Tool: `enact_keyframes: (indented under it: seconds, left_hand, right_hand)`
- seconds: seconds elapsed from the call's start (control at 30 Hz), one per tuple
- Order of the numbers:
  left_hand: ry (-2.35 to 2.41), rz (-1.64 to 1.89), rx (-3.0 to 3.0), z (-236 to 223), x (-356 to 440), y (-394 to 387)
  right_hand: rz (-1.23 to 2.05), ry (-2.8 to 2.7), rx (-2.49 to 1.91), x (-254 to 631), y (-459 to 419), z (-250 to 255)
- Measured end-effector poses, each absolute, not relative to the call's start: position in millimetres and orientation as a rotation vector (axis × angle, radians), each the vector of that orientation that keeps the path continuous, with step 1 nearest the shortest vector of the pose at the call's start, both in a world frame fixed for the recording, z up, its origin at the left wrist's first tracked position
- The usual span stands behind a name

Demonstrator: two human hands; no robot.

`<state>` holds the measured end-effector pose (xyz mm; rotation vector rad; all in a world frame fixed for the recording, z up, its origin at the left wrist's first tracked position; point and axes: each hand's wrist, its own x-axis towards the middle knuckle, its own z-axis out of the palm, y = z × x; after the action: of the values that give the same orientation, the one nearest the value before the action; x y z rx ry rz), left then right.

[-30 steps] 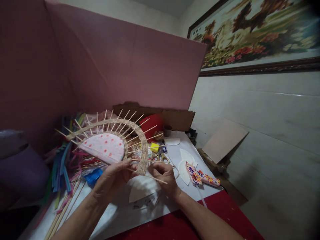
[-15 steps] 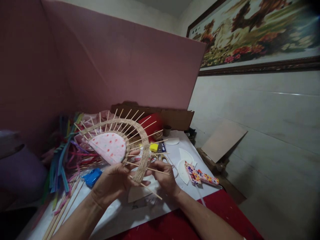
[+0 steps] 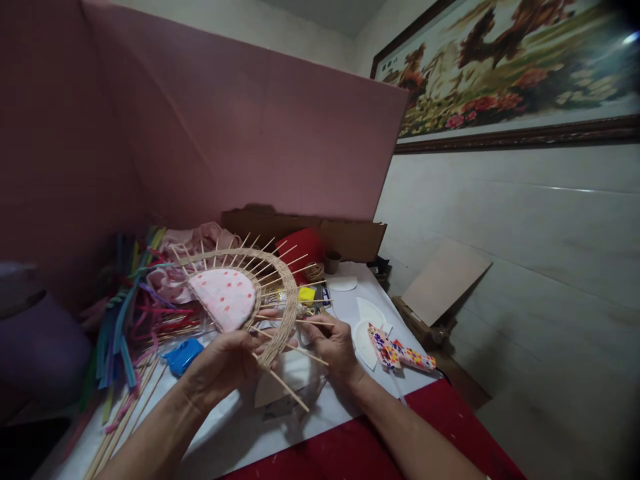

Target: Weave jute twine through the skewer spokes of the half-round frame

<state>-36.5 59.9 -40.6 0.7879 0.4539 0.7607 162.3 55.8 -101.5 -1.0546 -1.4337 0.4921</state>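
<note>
My left hand (image 3: pixel 225 365) grips the lower edge of a half-round woven fan-like piece, thumb in front and fingers behind. Its twine band (image 3: pixel 291 293) curves across thin wooden sticks (image 3: pixel 291 392) that spread outward like rays. A pink half-circle of cloth with red dots (image 3: pixel 226 297) fills the centre, edged with more twine. Beside the band's right side, my right hand (image 3: pixel 336 345) is closed with its fingertips pinched together. A stick crosses in front of those fingers. What they pinch is hidden.
A flower-patterned glue gun (image 3: pixel 413 359) lies at right near white cut-outs (image 3: pixel 366 341). A blue packet (image 3: pixel 183 357) and colourful pipe cleaners (image 3: pixel 120 327) lie at left. Behind the piece are a yellow object (image 3: pixel 307 295), a small brown pot (image 3: pixel 332 261) and cardboard (image 3: pixel 353 240).
The woven piece has tilted flatter and its top has dropped, with its left end shifted right. My left hand still holds it, and my right hand stays beside its right edge.
</note>
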Motion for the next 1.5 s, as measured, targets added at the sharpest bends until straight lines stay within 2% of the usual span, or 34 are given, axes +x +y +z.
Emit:
enact_keyframes:
  seconds: [0.4,0.73,1.23,1.5]
  left_hand:
    - [0.683,0.801,0.896,-32.6,-46.1,65.8]
    - [0.655,0.659,0.951,-40.9,-47.7,68.4]
    - [0.604,0.628,0.916,-33.8,-67.1,76.4]
    - [0.55,0.518,0.916,-39.0,-62.6,72.3]
  right_hand:
    - [0.083,-1.592,-1.067,184.7,56.2,-91.5]
    - [-0.043,-1.63,-1.075,184.9,54.5,-86.7]
    - [0.506,-1.38,-1.063,179.9,65.3,-91.8]
    - [0.644,-1.323,-1.023,174.9,64.2,-94.9]
